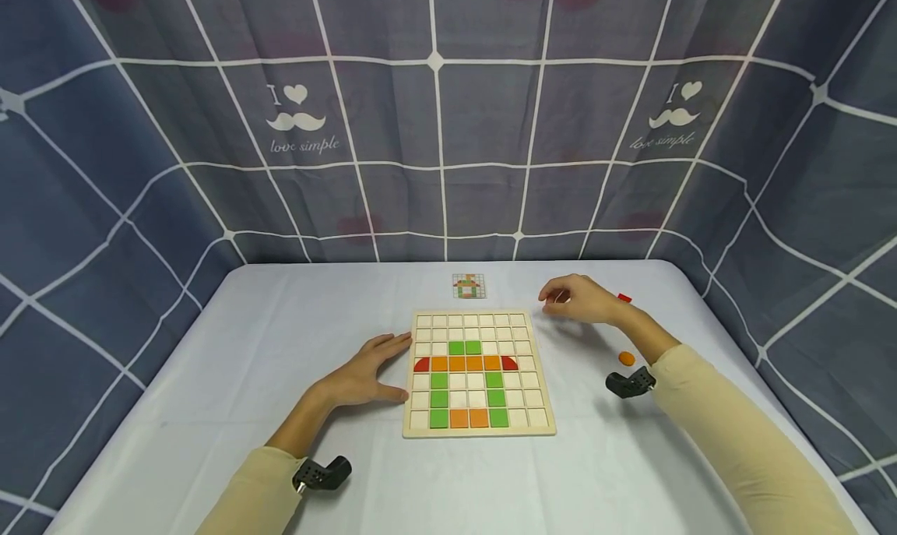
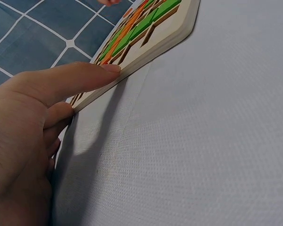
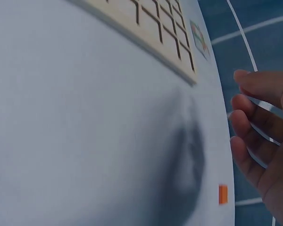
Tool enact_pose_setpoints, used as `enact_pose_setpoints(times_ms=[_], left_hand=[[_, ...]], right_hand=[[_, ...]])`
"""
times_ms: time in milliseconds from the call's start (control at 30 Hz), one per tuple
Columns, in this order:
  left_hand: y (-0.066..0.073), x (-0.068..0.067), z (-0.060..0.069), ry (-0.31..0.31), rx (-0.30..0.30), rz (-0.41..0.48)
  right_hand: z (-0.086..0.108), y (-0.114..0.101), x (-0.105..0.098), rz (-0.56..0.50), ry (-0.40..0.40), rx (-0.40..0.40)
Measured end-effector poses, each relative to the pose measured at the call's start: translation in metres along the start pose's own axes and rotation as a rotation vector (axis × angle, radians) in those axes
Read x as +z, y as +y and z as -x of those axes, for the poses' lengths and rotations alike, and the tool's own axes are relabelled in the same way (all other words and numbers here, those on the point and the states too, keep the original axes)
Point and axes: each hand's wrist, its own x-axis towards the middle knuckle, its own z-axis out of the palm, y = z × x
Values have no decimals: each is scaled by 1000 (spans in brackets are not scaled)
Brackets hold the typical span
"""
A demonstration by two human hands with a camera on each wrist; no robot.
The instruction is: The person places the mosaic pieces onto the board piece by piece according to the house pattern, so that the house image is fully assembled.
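A wooden grid board [image 1: 532, 375] lies flat on the table, with green squares, orange squares and two red rounded pieces set in its cells. My left hand [image 1: 360, 375] rests at its left edge, fingers fairly straight. In the left wrist view the thumb [image 2: 92, 80] touches the board's rim. Off the board's far right corner hovers my right hand [image 1: 578, 297], loosely bent. The right wrist view shows gaps between its thumb and fingers [image 3: 254, 127] and nothing held there. A red piece [image 1: 624, 297] and an orange round piece [image 1: 627, 358] lie near the right forearm.
Beyond the board lies a small pattern card [image 1: 469, 286] with a coloured grid picture. White cloth [image 1: 280, 309] covers the table. Dark checked curtains [image 1: 392, 114] stand behind and on both sides.
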Motion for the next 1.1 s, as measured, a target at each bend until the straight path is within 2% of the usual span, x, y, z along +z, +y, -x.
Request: enact_pose_setpoints(times_ms=[267,567,833,1100], left_hand=[[-1,0,0,0,-8,5],[0,0,0,1,-8,2],[-1,0,0,3,-5,10],[-1,0,0,4,0,7]], right_hand=[[25,34,-30,33,127,201],[56,71,-51,51,180,426],[71,94,-48,62,198,519],[71,103,-38,105,235,526]])
